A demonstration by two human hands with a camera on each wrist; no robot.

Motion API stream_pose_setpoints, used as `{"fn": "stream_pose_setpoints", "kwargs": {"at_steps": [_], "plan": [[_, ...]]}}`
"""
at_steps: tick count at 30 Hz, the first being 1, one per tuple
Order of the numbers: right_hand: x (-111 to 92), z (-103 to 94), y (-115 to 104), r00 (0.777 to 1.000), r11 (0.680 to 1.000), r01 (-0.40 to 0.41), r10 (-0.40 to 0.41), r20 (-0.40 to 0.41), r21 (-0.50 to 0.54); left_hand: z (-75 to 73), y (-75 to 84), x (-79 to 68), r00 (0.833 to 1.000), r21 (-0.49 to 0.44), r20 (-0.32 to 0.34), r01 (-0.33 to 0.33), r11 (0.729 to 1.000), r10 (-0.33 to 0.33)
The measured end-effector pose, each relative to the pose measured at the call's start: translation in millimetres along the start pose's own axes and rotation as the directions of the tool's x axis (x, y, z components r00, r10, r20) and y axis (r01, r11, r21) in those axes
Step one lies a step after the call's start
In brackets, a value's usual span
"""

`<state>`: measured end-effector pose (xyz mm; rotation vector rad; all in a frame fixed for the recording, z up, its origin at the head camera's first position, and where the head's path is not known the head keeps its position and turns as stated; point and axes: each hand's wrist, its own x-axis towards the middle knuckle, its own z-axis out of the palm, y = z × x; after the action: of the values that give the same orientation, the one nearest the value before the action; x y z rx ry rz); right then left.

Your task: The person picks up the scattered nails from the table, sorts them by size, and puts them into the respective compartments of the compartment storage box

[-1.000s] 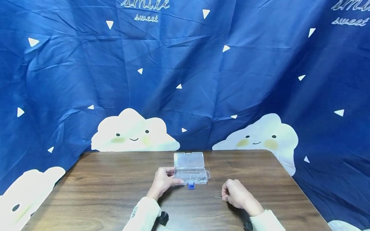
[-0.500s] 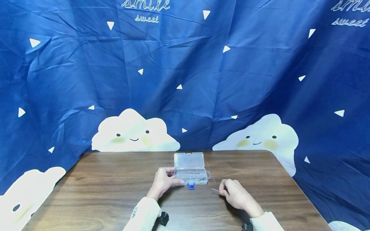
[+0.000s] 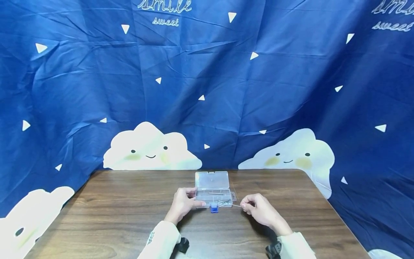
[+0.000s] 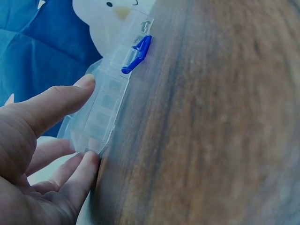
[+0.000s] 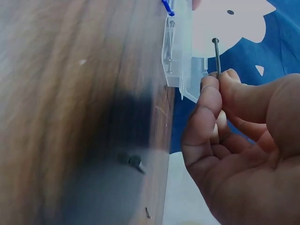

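A clear plastic compartment box [image 3: 211,199] lies on the table with its lid [image 3: 211,180] raised and a blue latch [image 3: 214,208] at the front. Several thin metal pieces lie inside. My left hand [image 3: 182,203] grips the box's left end; in the left wrist view, the thumb [image 4: 70,98] is over it and the fingers are at its side. My right hand [image 3: 258,208] pinches a thin metal screw [image 5: 217,56] between thumb and fingertips. The screw's round head points toward the box, just off its right end. Its other end is hidden in the fingers.
The wooden table [image 3: 129,216] reaches back to a blue curtain [image 3: 207,72] printed with clouds. In the right wrist view, small metal pieces [image 5: 137,163] lie on the table near my right hand, partly blurred.
My right hand has moved up and left with the screw, bringing it from the table to the box's right end. My left hand and the box have stayed put.
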<state>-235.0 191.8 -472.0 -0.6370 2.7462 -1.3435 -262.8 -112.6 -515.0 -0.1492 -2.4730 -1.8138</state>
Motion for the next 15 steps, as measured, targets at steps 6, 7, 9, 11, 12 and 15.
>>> {"fn": "stream_pose_setpoints", "kwargs": {"at_steps": [6, 7, 9, 11, 12, 15], "plan": [[14, 2.0, -2, 1.000, 0.990, -0.024, 0.022, 0.019, 0.139, 0.3, 0.9, 0.9, 1.000, -0.013, -0.002, 0.004, 1.000, -0.004], [16, 2.2, -1, 0.999, 0.986, -0.028, 0.025, 0.023, 0.164, 0.3, 0.9, 0.9, 1.000, -0.014, -0.001, 0.000, 1.000, 0.000], [21, 2.9, -1, 0.999, 0.981, -0.035, 0.030, 0.025, 0.193, 0.6, 0.6, 1.1, 1.000, -0.013, -0.002, 0.001, 1.000, -0.001], [25, 3.9, -2, 0.999, 0.979, -0.042, 0.038, 0.024, 0.200, 0.7, 0.3, 1.1, 1.000, -0.013, -0.002, 0.002, 1.000, -0.002], [27, 4.5, -2, 0.999, 0.978, -0.046, 0.043, 0.022, 0.201, 0.8, 0.0, 1.0, 1.000, -0.010, -0.001, 0.000, 1.000, 0.000], [33, 6.9, -2, 0.998, 0.977, -0.063, 0.060, 0.021, 0.204, 0.9, -0.5, 1.0, 1.000, -0.005, -0.003, 0.004, 1.000, -0.004]]}}
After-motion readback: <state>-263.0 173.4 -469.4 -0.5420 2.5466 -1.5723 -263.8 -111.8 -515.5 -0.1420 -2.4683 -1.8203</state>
